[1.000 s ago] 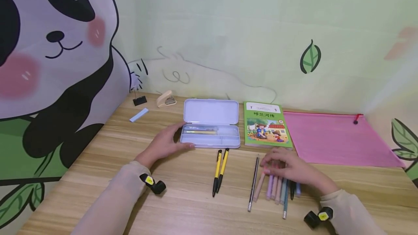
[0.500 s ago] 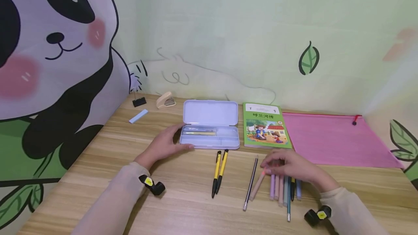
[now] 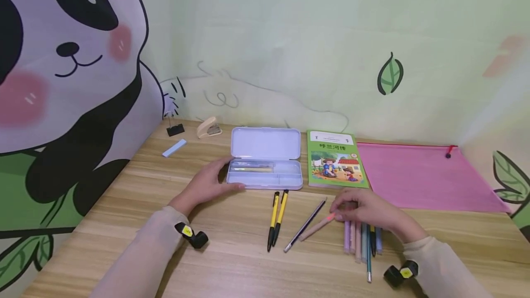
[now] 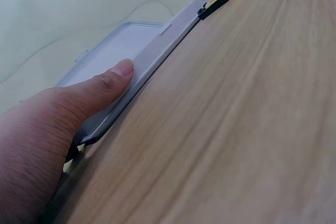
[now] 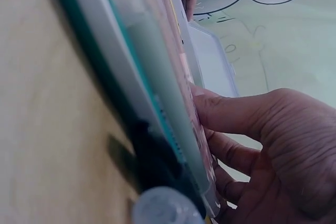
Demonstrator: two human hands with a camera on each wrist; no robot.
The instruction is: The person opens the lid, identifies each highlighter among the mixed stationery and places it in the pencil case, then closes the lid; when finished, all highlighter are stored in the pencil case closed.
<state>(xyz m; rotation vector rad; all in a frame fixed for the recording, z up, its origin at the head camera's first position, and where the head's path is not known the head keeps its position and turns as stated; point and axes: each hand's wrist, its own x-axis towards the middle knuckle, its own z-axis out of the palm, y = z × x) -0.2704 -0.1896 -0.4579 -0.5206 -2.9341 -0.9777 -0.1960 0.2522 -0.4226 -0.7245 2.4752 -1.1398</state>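
An open white pencil case [image 3: 265,180] lies on the wooden table, a clear case of thin leads [image 3: 251,167] in its back compartment. My left hand [image 3: 205,186] grips its left end, thumb along the front edge; the left wrist view shows the thumb [image 4: 107,85] on the rim. My right hand [image 3: 364,209] pinches the upper end of a pink marker [image 3: 316,227], which slants down to the left. A dark pencil [image 3: 305,225] lies beside it. Under and below the right hand are several pastel markers [image 3: 353,238], a teal pencil [image 3: 369,261] and a black pen [image 3: 373,243].
Two yellow ballpoint pens [image 3: 276,220] lie in front of the case. Behind are a green book [image 3: 337,160], a pink zip pouch [image 3: 430,178], a stapler [image 3: 209,128], a black binder clip [image 3: 175,129] and a light blue strip [image 3: 174,148].
The pink marker's lower end has swung left, and the dark pencil has turned and shifted left with it. The teal pencil has slid slightly right. My left hand stays on the case.
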